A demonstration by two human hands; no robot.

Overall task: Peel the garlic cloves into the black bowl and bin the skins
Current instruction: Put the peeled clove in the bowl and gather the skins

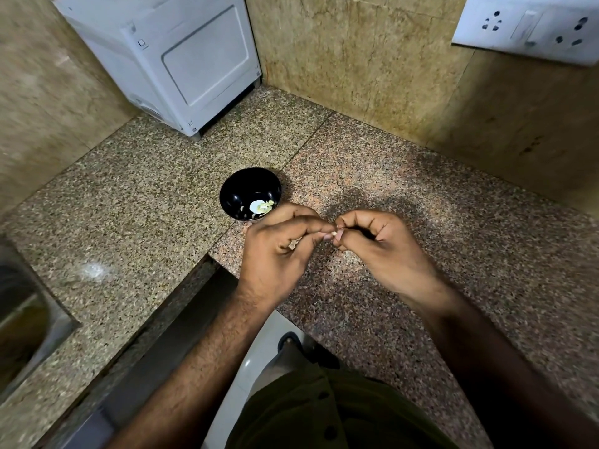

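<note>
A small garlic clove (333,234) is pinched between the fingertips of both hands, just above the granite counter. My left hand (278,251) holds it from the left, and a bit of pale skin shows under its curled fingers. My right hand (372,241) pinches it from the right with thumb and forefinger. The black bowl (240,186) stands on the counter just beyond my left hand and holds a few pale garlic pieces (261,207).
A white appliance (181,59) stands in the back corner of the speckled counter (146,205). A steel sink (22,315) lies at the left edge. A white socket panel (531,25) is on the right wall. The counter's front edge steps inward near my left wrist.
</note>
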